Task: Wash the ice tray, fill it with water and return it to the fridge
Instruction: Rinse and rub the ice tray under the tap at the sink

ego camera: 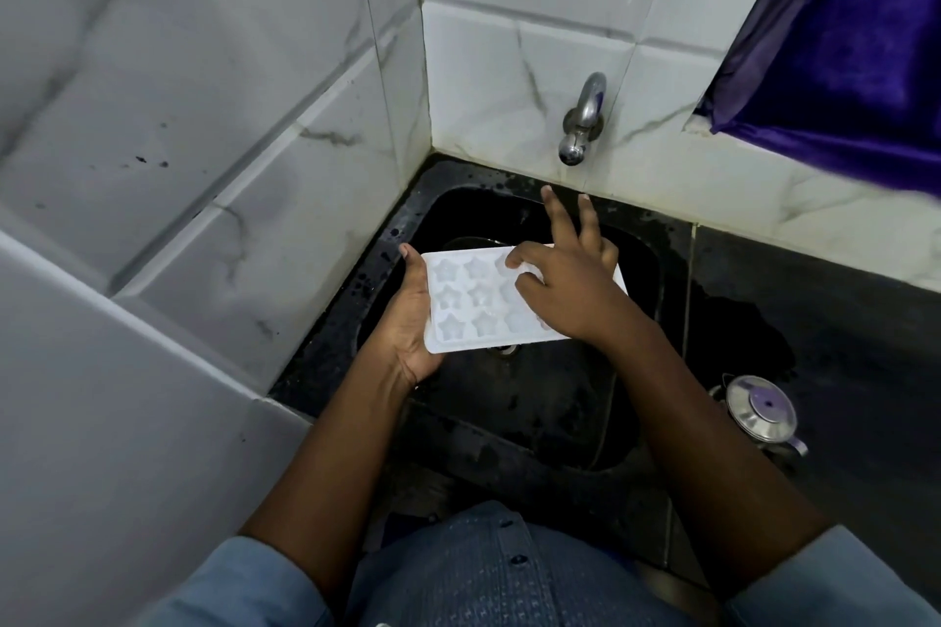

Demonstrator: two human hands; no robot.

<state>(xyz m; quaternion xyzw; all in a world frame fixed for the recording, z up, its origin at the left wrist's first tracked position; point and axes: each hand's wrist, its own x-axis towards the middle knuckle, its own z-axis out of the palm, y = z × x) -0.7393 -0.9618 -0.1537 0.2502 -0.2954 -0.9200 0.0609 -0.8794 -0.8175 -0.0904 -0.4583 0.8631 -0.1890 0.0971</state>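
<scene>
A person holds a white ice tray (461, 300) level over a black sink (407, 219), its star-shaped cups facing up and its long axis running left to right, roughly parallel to the tiled back wall. The left hand (407, 326) grips the tray's left end from beneath, palm cupped under the short edge and the thumb hooked up at the far left corner. The right hand (565, 290) lies on top of the tray's right half, covering the cups there. Its forefinger and thumb bend down onto the tray surface, while two other fingers (552, 214) stretch straight out, spread narrowly apart and lifted clear of the plastic. Those raised fingertips point toward a steel tap (583, 122) on the wall just beyond them. The sink drain (504, 349) shows directly under the tray's near edge, between the two wrists. Well to the right of the right hand, a steel kettle (761, 415) stands on the dark, wet counter (840, 321). A purple cloth (840, 41) hangs above, beyond and right of the outstretched fingers.
</scene>
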